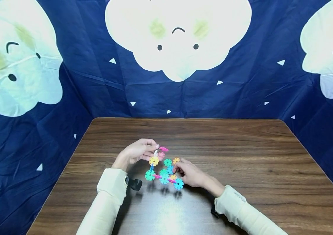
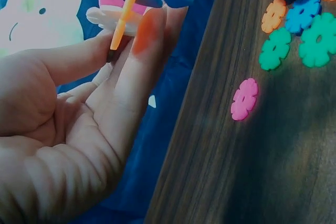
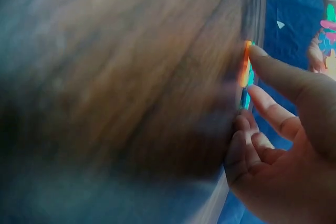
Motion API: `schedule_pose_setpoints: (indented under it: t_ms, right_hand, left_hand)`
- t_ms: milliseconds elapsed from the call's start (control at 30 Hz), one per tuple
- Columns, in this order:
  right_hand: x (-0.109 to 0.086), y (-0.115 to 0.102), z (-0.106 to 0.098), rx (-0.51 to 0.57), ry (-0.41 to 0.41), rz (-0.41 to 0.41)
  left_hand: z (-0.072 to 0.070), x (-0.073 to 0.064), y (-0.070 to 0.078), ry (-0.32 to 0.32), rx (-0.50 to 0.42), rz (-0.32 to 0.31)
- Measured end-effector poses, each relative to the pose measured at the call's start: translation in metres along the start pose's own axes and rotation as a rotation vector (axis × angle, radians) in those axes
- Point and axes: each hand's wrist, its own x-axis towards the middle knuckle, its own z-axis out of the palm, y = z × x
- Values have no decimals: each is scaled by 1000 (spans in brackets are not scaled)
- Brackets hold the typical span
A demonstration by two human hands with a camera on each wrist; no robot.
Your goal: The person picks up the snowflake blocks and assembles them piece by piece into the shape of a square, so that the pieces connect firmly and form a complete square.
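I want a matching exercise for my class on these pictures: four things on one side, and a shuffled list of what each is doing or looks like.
Things
1. left hand
2. right hand
3. table
4. backdrop

Descriptions
A. dark blue, with white cloud shapes
B. close to the loose flower pieces
C. holds the chain of joined flower pieces
D. brown, with a wood grain

Right pairs: 1-C, 2-B, 3-D, 4-A
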Motion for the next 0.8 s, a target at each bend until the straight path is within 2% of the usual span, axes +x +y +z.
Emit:
schedule_pose_setpoints:
  t_ms: [200,300,467,533,633,800]
  right_hand:
    - [-2,-1,1,-26,12,20]
    - [-2,1,-3,21,1,41]
    - [0,7,-18,121,-16,125]
    - [1,9,-26,164,15,143]
    - [5,8,-37,251,103,166]
    - [10,2,-50,475,211,232]
  left_hand:
    - [1,1,-3,-20,-13,9]
    - [1,2,-4,-13,-10,-2]
    - [3,4,-4,-2,-10,0]
    - [5,4,-4,-7,-11,10]
    - [8,4,-4,-17,-17,18]
    - [15,5,-4,-37,-26,27]
